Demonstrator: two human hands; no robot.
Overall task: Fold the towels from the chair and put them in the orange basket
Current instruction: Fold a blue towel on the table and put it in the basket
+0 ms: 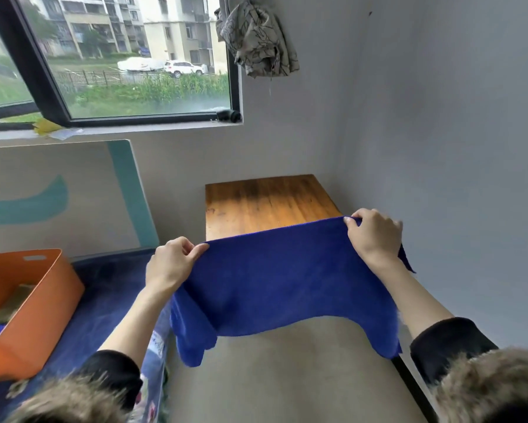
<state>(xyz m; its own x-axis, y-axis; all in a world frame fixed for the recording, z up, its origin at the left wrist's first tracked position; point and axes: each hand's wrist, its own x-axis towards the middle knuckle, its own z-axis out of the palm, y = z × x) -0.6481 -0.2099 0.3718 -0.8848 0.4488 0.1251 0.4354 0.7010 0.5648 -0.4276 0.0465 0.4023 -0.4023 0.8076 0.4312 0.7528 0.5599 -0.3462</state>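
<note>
Towel (274, 279) is held in the air over the table (265, 203), long axis left-right, hanging from its top edge. Left hand (172, 262) and right hand (374, 235) each pinch a top corner. Basket (27, 306) sits low on the left, nearer the left hand.

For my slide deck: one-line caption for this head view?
Both hands, left hand and right hand, hold a blue towel stretched above the table.

Lighting: soft, even daylight from the black-framed glass window (140, 56), upper left. Shadows: faint. Distortion: wide-angle bending at edges. Blur: fur-trimmed dark sleeves (485, 383), bottom corners.
</note>
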